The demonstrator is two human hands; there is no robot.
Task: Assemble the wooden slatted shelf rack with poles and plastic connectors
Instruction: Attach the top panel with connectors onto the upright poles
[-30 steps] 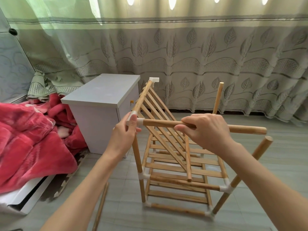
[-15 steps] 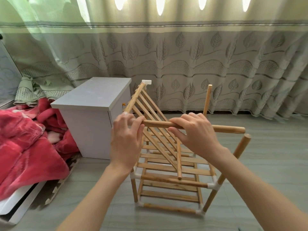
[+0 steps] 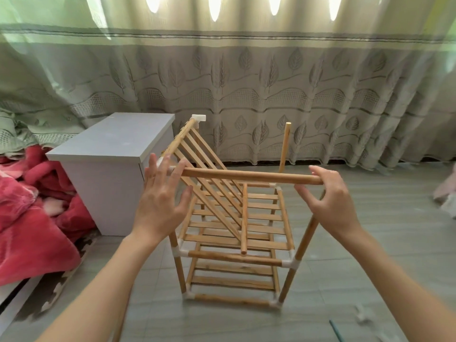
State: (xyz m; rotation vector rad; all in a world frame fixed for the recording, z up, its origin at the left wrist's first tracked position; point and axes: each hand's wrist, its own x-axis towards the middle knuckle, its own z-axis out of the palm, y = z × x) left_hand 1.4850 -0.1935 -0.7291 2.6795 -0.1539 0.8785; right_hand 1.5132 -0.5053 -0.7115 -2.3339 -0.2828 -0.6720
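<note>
Item: wooden slatted shelf rack (image 3: 237, 243), part-built, standing on the tiled floor (image 3: 370, 243) directly before the person; two lower slatted tiers seated in white plastic connectors (image 3: 288, 263) at the near corners. Left hand (image 3: 160, 203): fingers spread and straight, palm facing the near-left upright's top joint, holding nothing; whether it touches the joint cannot be told. Right hand (image 3: 330, 206): fingers curled under and around the free right end of the horizontal pole (image 3: 249, 176), which runs across the front at top level, its left end at a white connector by the left fingertips. Near-right upright (image 3: 303, 240): top hidden behind the right hand, seemingly uncapped. Further in: top slatted panel (image 3: 207, 174) tilted, one corner raised with a connector on it; rear-right pole (image 3: 284, 146) bare-topped. Beyond: grey cabinet (image 3: 111, 154), red blanket (image 3: 27, 218), curtain (image 3: 246, 82). Step judged: fitting the top front rail. Next move likely calls for a connector to join the pole's free end to the near-right upright, then lowering the tilted panel level
</note>
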